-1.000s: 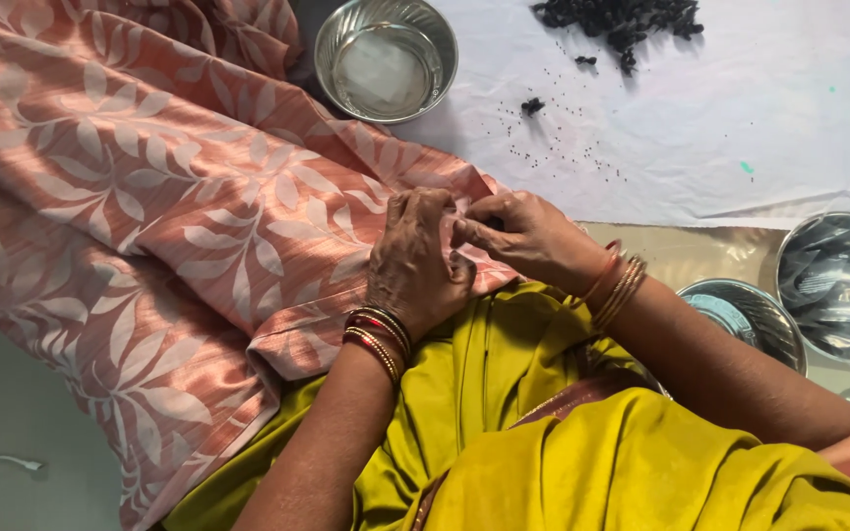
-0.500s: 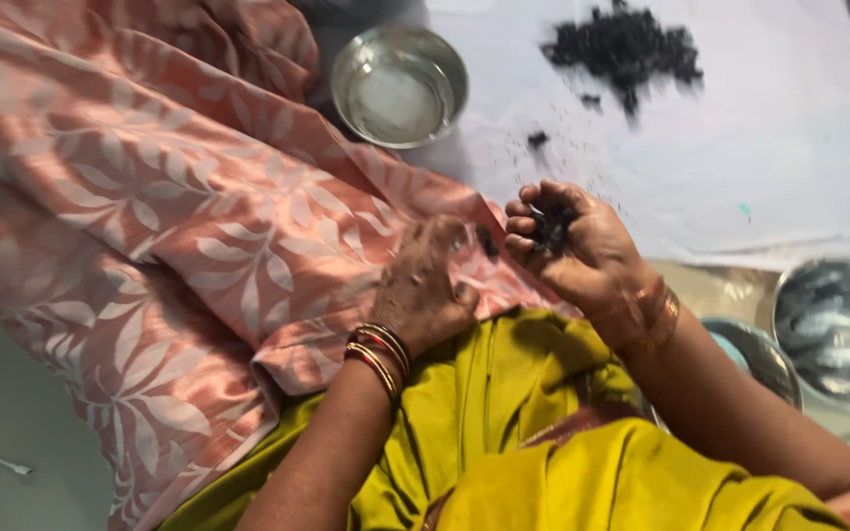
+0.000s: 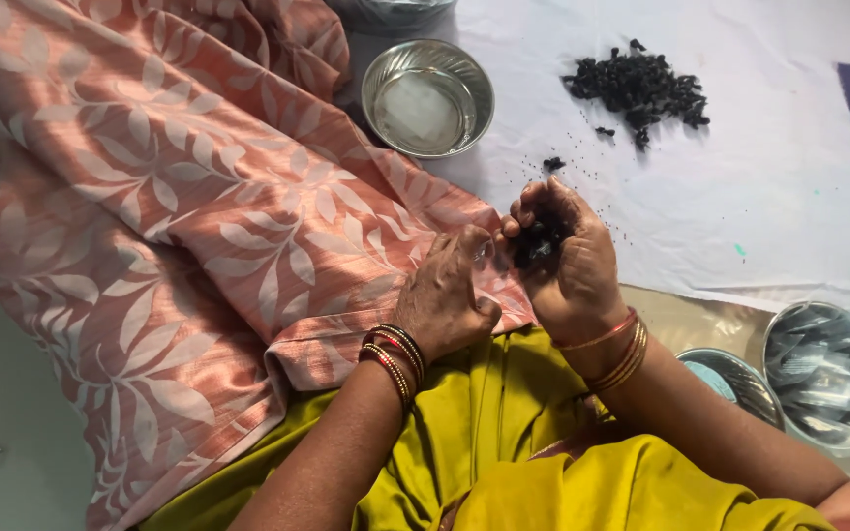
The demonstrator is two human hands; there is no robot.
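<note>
My right hand (image 3: 568, 264) is cupped palm up, holding a small clump of black crumbly material (image 3: 539, 241) in its fingers. My left hand (image 3: 448, 295) rests beside it on the pink leaf-patterned cloth (image 3: 199, 216), fingers curled, its fingertips touching the right hand's thumb side. Both wrists wear bangles. A larger pile of the same black material (image 3: 641, 88) lies on the white sheet (image 3: 769, 197) beyond my hands, with a few loose bits (image 3: 553, 163) between.
A steel bowl (image 3: 428, 96) holding whitish liquid stands on the sheet at the top. Two more steel bowls (image 3: 826, 374) (image 3: 735, 379) sit at the right, by my arm. Yellow-green fabric (image 3: 504, 442) covers my lap.
My right hand has turned palm up and opened slightly, showing the black clump. The left hand stays on the cloth. The view has shifted, bringing the black pile lower in frame.
</note>
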